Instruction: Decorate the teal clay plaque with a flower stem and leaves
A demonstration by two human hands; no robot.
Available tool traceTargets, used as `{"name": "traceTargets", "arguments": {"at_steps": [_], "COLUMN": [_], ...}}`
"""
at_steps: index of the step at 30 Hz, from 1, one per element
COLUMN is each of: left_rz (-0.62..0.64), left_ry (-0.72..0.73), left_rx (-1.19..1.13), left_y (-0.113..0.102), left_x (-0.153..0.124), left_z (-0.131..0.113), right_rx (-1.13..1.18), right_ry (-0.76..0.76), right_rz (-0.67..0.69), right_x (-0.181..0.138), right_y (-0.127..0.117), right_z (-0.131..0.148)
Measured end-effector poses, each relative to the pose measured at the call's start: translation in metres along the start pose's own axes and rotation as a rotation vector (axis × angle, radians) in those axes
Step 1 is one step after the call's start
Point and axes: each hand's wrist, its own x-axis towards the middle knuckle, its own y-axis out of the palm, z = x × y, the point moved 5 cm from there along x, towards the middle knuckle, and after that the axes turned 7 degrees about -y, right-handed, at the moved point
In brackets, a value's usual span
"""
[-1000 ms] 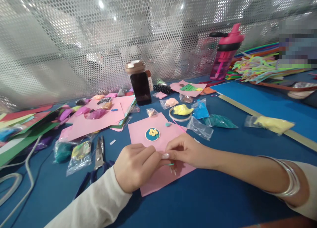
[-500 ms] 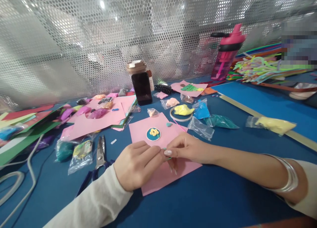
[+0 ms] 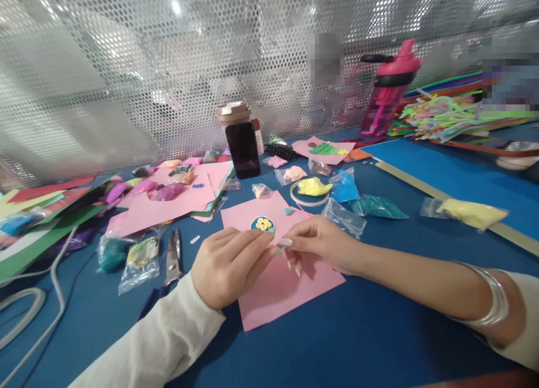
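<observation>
One green strip (image 3: 278,251) in the right hand (image 3: 322,239), over pink paper (image 3: 286,290)

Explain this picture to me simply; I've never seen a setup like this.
There is no machine here: a person works with two bare hands. The view comes from a camera worn on the head, looking forward and down.

The left hand and right hand meet over a pink sheet. Between their fingertips is a small green bit, too small to tell what exactly.

Just beyond the fingers, a blue disc bears a yellow flower. On the blue table, scissors lie by the left sleeve, and a teal bag lies beyond the right hand. Farther back stand a phone, a lidded cup and a pink bottle.
</observation>
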Motion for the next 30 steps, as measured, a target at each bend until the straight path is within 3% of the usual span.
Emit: {"name": "traceTargets", "arguments": {"at_steps": [12, 17, 21, 30], "left_rz": [0.080, -0.061, 0.011, 0.085], "left_ry": [0.080, -0.079, -0.164, 0.034], "left_rx": [-0.094, 0.005, -0.044, -0.025], "left_y": [0.008, -0.004, -0.002, 0.003], "left_x": [-0.006, -0.002, 0.000, -0.001], "left_z": [-0.008, 0.006, 0.012, 0.000], "right_rx": [-0.044, 0.052, -0.024, -0.118], "right_ry": [0.043, -0.035, -0.009, -0.018], "right_rz": [0.081, -0.140, -0.062, 0.001], "right_x": [-0.002, 0.002, 0.003, 0.002], "right_y": [0.004, -0.008, -0.005, -0.001], "right_z": [-0.001, -0.002, -0.002, 0.003]}}
